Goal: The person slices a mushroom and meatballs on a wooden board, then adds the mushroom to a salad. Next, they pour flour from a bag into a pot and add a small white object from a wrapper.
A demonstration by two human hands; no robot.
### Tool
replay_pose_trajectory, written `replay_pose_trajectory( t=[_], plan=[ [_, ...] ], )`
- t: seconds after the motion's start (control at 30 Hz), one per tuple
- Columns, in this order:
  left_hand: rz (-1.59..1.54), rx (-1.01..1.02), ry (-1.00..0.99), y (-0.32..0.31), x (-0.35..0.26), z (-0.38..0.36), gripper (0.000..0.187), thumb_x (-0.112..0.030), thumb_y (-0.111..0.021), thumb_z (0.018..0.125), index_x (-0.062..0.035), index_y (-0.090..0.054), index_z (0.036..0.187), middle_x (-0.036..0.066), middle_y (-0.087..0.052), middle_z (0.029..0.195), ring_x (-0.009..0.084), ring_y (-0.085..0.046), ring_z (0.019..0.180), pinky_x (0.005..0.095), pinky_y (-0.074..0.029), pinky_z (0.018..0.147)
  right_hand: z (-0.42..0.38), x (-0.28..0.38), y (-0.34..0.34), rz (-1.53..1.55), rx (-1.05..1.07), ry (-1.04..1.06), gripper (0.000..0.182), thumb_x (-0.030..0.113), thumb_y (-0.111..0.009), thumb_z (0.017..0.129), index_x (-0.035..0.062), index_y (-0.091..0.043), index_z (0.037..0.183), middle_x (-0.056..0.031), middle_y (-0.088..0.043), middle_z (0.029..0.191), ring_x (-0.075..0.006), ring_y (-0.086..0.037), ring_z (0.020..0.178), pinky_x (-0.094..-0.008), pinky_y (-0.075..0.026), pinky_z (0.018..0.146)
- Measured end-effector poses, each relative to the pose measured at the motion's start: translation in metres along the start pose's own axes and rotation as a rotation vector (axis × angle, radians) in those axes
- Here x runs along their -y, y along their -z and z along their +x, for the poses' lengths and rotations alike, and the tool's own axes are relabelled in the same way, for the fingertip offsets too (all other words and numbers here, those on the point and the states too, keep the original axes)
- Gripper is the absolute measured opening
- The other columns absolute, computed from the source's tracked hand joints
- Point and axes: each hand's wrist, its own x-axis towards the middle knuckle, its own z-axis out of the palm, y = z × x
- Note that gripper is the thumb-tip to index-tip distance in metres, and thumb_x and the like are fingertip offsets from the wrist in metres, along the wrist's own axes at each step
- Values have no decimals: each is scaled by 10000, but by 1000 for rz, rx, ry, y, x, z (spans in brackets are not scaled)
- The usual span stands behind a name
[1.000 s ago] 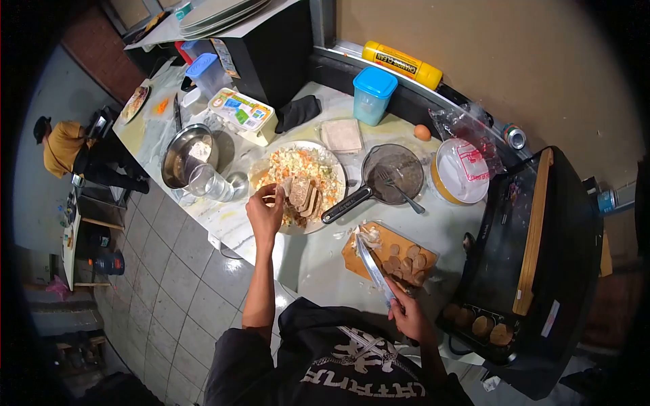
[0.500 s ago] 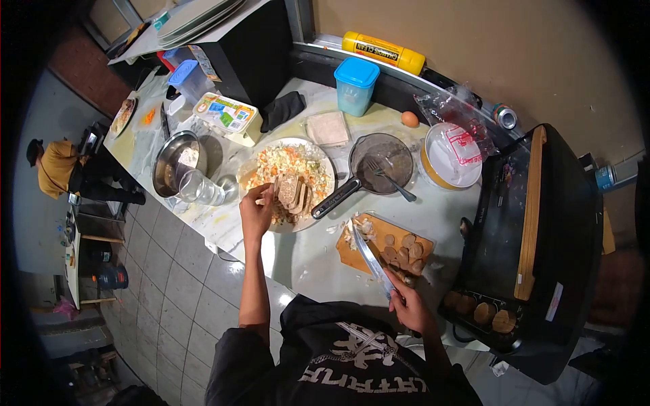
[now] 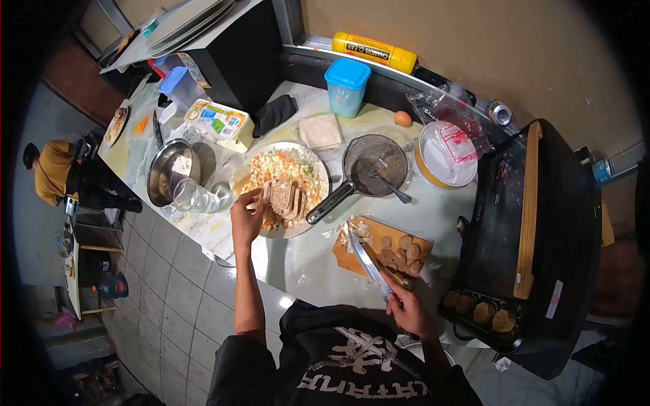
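Note:
My left hand (image 3: 248,211) is at the left edge of a large white plate (image 3: 323,193), its fingers pinched on the end of the meat slices (image 3: 284,197). Those slices lie on chopped vegetables (image 3: 288,162). In my right hand (image 3: 408,310) is a knife (image 3: 369,264), its blade slanting up and left over the left part of a wooden cutting board (image 3: 345,256). White chopped bits (image 3: 359,230) lie near the blade tip, and several round brown slices (image 3: 399,254) lie on the board's right part.
Behind the board are a strainer (image 3: 379,152) with a fork (image 3: 386,181), a white bowl (image 3: 448,154) and an egg (image 3: 403,119). A steel bowl (image 3: 162,188) and glass (image 3: 189,196) stand left. A black grill (image 3: 497,203) stands right. One person (image 3: 57,169) is far left.
The view has shifted slightly, so the table items appear a little further left. My left hand stays at the meat slices, and the knife remains in my right hand over the board.

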Motion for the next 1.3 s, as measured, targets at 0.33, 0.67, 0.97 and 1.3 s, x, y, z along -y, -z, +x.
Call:
replay_pose_trajectory(
  t=[0.33,0.67,0.97,1.3],
  plan=[
    [-20,64,-34,0,0,-1,354,-192,-731,804,-23,-658,1106,179,-655,1071,291,-647,944,361,-531,708,0,9,4,109,29,-110,512,34,-404,966,161,-338,1458,-30,-510,666,-82,-451,525,-233,-430,537],
    [-374,699,-93,37,-68,-69,125,-63,-672,844,-1,-681,952,60,-690,852,111,-635,744,253,-501,650,-1,-11,7,297,128,-136,499,58,-374,993,127,-271,1477,-35,-546,674,-44,-409,445,-198,-386,442],
    [-607,783,195,-58,-78,-115,409,-135,-562,950,70,-452,1287,135,-635,1044,162,-643,898,278,-540,759,-7,-11,12,330,183,-118,506,85,-384,996,168,-266,1482,-21,-528,683,-51,-423,468,-206,-397,449],
    [-893,649,269,-80,-66,-111,279,-87,-597,922,52,-574,1163,110,-676,976,111,-603,797,274,-538,753,-13,-16,14,355,217,-124,504,57,-405,986,160,-308,1470,-7,-530,668,-31,-410,482,-190,-363,451]
  ],
)
